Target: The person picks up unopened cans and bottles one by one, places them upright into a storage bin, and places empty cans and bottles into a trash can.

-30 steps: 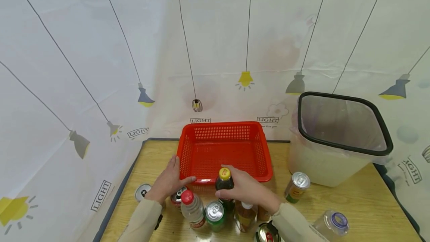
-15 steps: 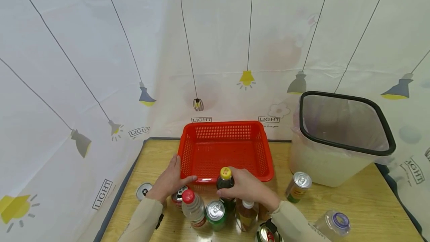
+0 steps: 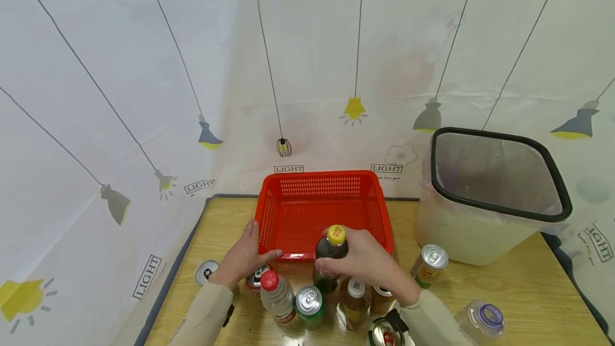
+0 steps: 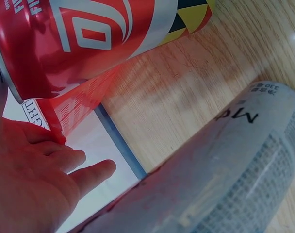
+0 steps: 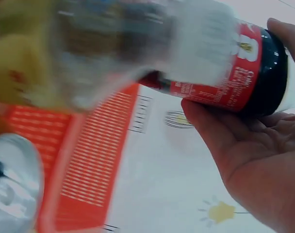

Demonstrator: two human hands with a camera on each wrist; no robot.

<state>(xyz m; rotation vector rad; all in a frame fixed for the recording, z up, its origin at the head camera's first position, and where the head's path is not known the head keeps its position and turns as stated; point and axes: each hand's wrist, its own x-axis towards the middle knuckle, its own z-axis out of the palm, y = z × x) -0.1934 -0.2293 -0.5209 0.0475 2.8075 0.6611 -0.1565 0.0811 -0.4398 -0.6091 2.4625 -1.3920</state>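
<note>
In the head view my right hand [image 3: 370, 263] grips a dark bottle [image 3: 331, 250] with a yellow cap, upright before the basket. Its red label shows in the right wrist view, fingers and thumb around it. My left hand [image 3: 245, 258] rests at the front left corner of the red plastic basket [image 3: 317, 212], thumb stretched along the front rim. Close by stand a red can [image 4: 99, 39] and a pale can [image 4: 210, 170]. Near the bottle stand a green can [image 3: 309, 304], a clear bottle with red cap [image 3: 277, 299] and a white-capped bottle [image 3: 354, 306].
A bin [image 3: 473, 234] with a black rim and a liner stands at the back right. Before it are a can [image 3: 431, 265] and a clear container with purple lid [image 3: 482, 318]. Another can [image 3: 384, 332] stands near the front edge of the view. A printed sheet hangs behind.
My right hand has raised the dark bottle and shifted it slightly right. The white-capped bottle shows more fully now. My left hand stays at the basket corner.
</note>
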